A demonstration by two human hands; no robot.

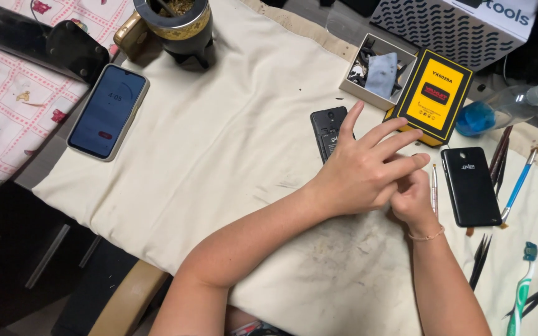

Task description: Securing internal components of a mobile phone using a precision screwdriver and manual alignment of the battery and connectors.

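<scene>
Forearms come in from the bottom edge and cross over the stained cream cloth [219, 162]. Left hand [362, 171] lies on top, fingers spread and loosely extended, palm down, pressing on nothing I can make out; its fingertips reach toward the yellow-and-black box [434, 96]. Right hand [413, 198] sits tucked under it, fingers curled in, and whether it pinches some small part is hidden, so I cannot tell.

Just beyond the left hand's knuckles lies the opened phone body [329, 130], dark, its upper end showing, the rest covered by the hand. Its black back cover [471, 185] lies apart to the right, so this looks like a strip-down with the shell already off. My read: the hands are working some tiny piece between them, right beside the thin metal tool [434, 186], and the next move would call for a fine, steady pinch.

Count time: two phones, counting the intact one with the lit screen [108, 111] at the left. One back cover. One small open cardboard box [378, 73] of parts. One toothbrush [521, 289], green and white. One blue-handled brush [518, 183].
</scene>
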